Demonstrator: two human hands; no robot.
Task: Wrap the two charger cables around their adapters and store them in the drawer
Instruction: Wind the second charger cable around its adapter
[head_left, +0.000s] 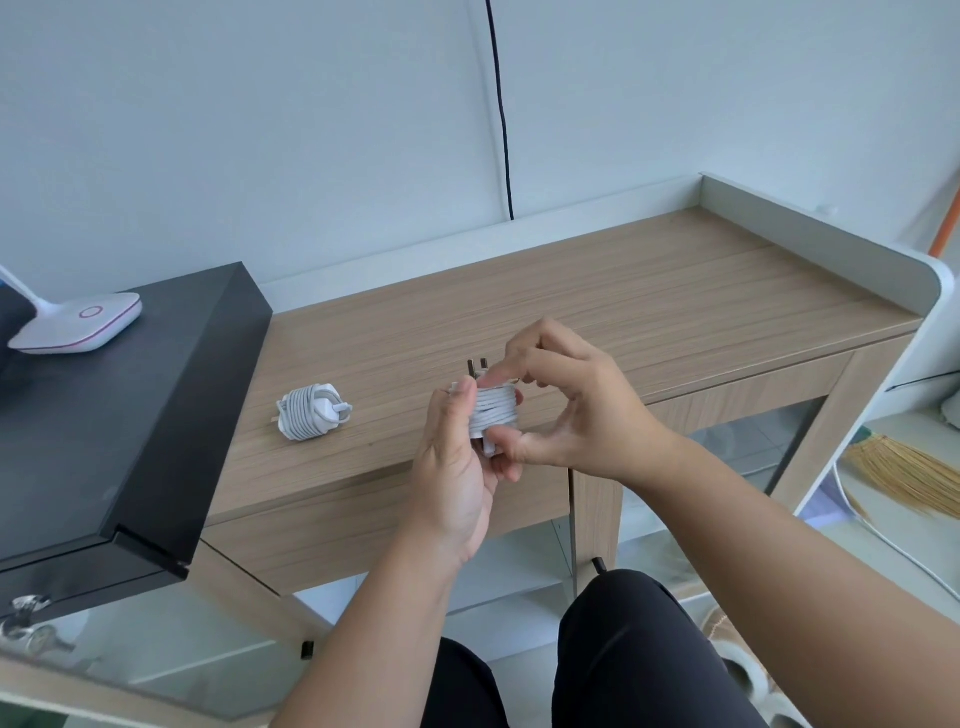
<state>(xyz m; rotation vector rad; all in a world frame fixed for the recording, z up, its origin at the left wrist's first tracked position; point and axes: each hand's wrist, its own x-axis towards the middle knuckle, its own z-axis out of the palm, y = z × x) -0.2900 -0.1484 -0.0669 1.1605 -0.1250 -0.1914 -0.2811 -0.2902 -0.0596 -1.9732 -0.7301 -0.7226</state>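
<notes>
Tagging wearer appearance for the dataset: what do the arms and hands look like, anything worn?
Both forearms are bare, with no sleeves in view. The left hand and right hand wear no gloves; no rings, watch or bands show. Black trousers cover the legs below.

A single wide-angle camera sits on the person's head and looks forward and steeply down. It is close to the two hands, the left hand (457, 467) and the right hand (566, 410), which meet near the middle of the view, with both forearms running in from the bottom edge. Beyond them the wooden table (649, 291) fills the middle ground and the pale wall (260, 130) the top. The person's lap (623, 665) lies at the lower edge. Straight lines bow toward the borders.
</notes>
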